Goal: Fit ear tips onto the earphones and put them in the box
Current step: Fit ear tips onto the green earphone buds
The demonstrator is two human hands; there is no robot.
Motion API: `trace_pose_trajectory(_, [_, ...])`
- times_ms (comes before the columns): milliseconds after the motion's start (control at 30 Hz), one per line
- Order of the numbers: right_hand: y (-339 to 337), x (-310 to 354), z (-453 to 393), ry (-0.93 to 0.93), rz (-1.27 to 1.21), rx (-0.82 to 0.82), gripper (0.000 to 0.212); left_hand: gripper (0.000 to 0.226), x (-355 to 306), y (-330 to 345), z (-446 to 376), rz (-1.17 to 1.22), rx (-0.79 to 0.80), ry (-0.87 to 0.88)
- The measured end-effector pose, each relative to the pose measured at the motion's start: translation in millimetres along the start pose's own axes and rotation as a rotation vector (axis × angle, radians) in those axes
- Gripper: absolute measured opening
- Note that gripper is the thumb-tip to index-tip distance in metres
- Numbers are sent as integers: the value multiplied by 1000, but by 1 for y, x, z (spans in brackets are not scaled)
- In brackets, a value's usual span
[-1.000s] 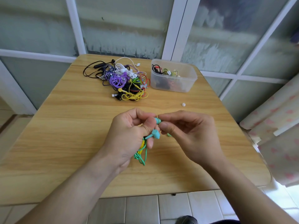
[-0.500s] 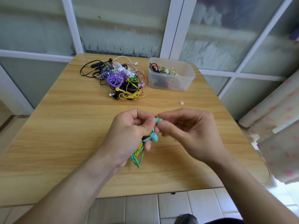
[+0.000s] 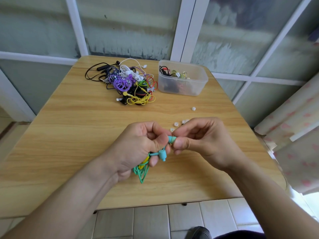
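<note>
A wood-grain bench (image 3: 69,138) stands against frosted window panes (image 3: 120,26), over pale floor tiles (image 3: 150,221). Above its middle, the left hand (image 3: 138,149) grips teal earphones (image 3: 162,153); the right hand (image 3: 202,140) pinches 1 earbud. The clear box (image 3: 183,78) sits near the far right corner.

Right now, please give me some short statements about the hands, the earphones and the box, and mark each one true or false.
1. The left hand holds the teal earphones. True.
2. The plastic box is empty. False: earphones already lie inside it.
3. The right hand pinches at one teal earbud. True.
4. The pile of earphones lies to the right of the box. False: it lies to its left.
5. Loose white ear tips lie on the table. True.
</note>
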State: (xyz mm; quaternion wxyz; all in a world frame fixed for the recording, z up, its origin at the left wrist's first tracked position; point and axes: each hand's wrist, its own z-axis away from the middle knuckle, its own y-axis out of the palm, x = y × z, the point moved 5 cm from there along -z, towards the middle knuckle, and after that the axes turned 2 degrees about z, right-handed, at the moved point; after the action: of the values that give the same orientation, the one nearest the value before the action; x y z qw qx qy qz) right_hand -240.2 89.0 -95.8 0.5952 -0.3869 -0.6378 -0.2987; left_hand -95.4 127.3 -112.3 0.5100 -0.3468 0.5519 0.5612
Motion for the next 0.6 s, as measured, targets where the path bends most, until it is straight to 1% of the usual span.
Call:
trace_pose_trajectory(67, [0, 3, 1, -34, 25, 2, 13, 13, 2, 2, 1, 56, 20, -32])
trace_pose_trajectory(200, [0, 12, 3, -125, 57, -41, 15, 5, 1, 5, 1, 166, 65, -81])
trace_pose_trajectory(367, [0, 17, 5, -144, 119, -86, 20, 7, 3, 4, 1, 160, 65, -95])
trace_pose_trajectory(600, [1, 29, 7, -286, 350, -91, 16, 13, 5, 5, 0, 184, 32, -100])
